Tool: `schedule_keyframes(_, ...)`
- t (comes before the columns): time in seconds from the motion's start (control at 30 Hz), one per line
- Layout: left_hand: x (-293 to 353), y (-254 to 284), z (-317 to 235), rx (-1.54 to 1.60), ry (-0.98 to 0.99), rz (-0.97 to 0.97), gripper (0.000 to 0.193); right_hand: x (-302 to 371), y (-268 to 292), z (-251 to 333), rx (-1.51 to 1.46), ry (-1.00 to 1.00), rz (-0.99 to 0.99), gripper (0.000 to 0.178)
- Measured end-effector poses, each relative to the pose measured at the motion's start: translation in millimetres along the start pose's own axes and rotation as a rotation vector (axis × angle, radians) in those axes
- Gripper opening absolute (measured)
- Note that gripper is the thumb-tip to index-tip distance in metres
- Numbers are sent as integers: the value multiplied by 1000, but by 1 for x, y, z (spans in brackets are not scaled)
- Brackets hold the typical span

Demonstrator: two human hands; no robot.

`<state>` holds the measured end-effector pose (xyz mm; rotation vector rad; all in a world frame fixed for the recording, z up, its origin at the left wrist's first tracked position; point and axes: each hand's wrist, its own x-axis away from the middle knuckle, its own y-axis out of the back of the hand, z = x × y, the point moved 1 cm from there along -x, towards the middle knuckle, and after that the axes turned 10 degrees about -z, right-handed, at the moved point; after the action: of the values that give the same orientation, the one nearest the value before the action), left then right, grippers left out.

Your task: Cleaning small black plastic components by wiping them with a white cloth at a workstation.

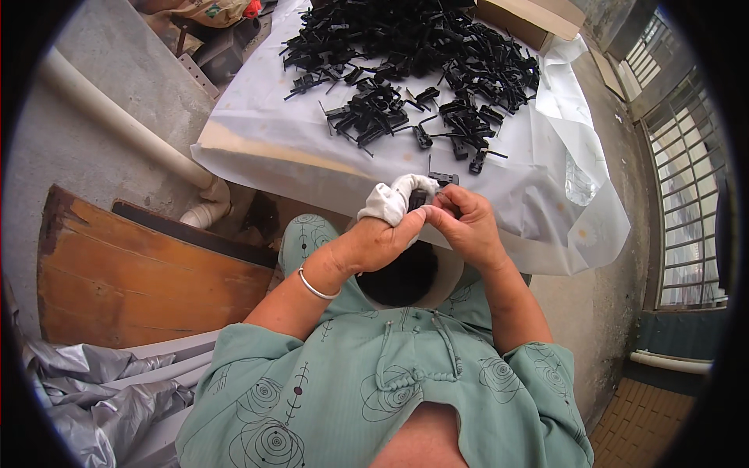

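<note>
My left hand (374,238), partly covered by a white cloth glove, is closed around a small black plastic part (417,201) at the near edge of the table. Against that part, my right hand (474,228) is bare, its thumb and fingertips pinched together beside my left thumb. What the right fingertips grip is hidden. Just beyond the fingers another black part (445,179) shows at the table edge. Farther back lies a large heap of similar black plastic parts (413,54) with thin rods sticking out, and a smaller cluster (370,113) is nearer.
A white plastic sheet (273,129) covers the table and hangs over its edges. A cardboard box (515,22) stands at the back right. Between my knees is a round container (446,282) with a dark inside. A wooden board (148,273) and a pipe (125,117) are on the left.
</note>
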<state>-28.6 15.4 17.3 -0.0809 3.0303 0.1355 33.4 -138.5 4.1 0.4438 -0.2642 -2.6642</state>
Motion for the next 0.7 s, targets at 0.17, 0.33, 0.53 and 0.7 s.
schedule_keyframes(0.17,0,-2,8,64,50,-26,27,2,-7,2,-14,93,-16,19)
schedule_keyframes(0.33,1,-9,14,-343,-314,-205,24,2,-13,3,138,59,71,23)
schedule_keyframes(0.53,11,-4,8,-518,-314,-154,25,6,-11,-13,-6,-21,200,24)
schedule_keyframes(0.7,2,13,1,-748,-540,-171,19,-14,11,-20,576,215,-100,13)
